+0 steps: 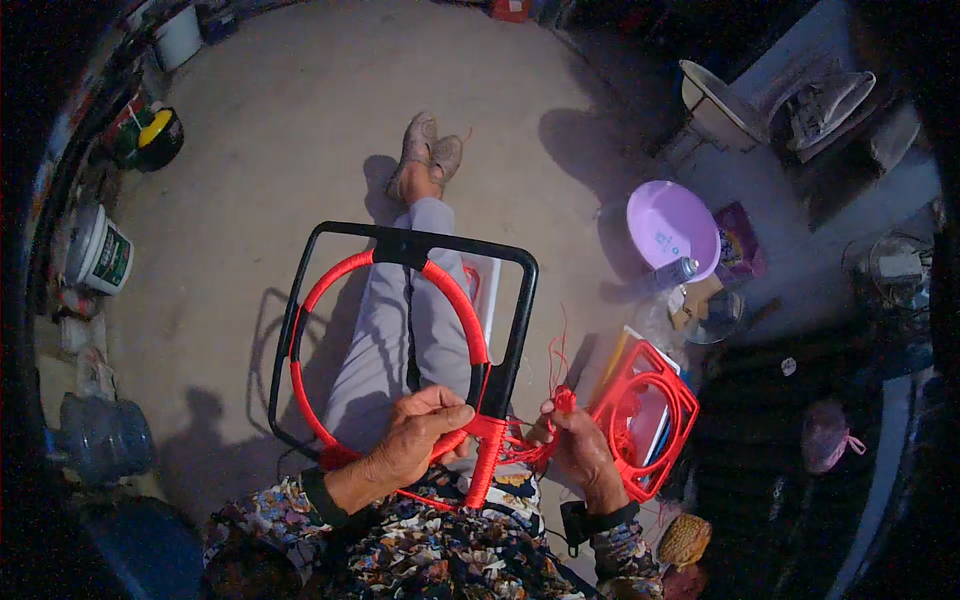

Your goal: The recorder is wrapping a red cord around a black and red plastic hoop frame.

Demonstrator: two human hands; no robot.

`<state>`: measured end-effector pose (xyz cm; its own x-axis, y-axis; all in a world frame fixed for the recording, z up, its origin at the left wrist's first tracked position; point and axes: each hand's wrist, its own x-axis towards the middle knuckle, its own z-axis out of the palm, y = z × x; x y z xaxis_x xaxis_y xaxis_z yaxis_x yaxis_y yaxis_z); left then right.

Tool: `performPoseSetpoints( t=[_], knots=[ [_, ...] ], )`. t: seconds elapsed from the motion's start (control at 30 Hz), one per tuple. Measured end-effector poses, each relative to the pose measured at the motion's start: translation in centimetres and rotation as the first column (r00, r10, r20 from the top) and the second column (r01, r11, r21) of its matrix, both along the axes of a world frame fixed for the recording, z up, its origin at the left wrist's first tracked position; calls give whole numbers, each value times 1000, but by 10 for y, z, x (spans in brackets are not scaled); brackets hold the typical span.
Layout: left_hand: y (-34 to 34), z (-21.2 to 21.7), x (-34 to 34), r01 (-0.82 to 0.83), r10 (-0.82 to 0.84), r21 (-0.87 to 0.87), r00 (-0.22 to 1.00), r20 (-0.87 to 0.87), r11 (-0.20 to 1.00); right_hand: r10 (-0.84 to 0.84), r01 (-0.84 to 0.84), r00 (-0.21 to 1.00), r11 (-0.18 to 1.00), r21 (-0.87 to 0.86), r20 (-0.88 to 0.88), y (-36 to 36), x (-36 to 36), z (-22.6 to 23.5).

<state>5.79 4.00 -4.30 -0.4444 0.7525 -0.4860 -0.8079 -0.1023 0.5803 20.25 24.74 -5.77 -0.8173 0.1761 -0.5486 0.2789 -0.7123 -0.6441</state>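
Observation:
A black square frame point(525, 262) with a round inner ring, mostly wound in red cord point(457, 292), rests over my lap. Part of the frame's near side is wound in red too. My left hand point(412, 436) is closed on the ring near its right lower part, thumb against the fingers. To the right, my right hand point(582, 452) grips a bundle of red cord point(565, 400), with loose ends sticking up. Strands run from this bundle to the wound corner of the frame. Some fingers of both hands are hidden.
Beside my right hand, a finished-looking red frame point(655, 472) lies on a white container. Farther right stand a purple basin point(660, 215) and a spray can point(675, 272). A white bucket point(100, 250) and a clear water jug point(105, 437) are at left.

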Motion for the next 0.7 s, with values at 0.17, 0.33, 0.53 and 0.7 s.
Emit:
performPoseSetpoints(
  t=[0.17, 0.33, 0.53, 0.7],
  knots=[
    [-5, 1, -2, 3, -3, 25, 1000, -4, 1000, -488, 490, 866, 872, -8, -107, 8, -8, 31],
    [-6, 5, -2, 8, -9, -12, 999, -44, 1000, -605, 638, 744, 769, 33, -282, 91, 45, 39],
    [-7, 5, -1, -4, 5, 15, 999, -40, 1000, -876, 865, 392, 455, -212, -280, 174, 118, 4],
    [-4, 7, -1, -3, 2, -23, 999, -46, 1000, -785, 749, 601, 488, 449, -149, 125, 51, 31]
  ],
)
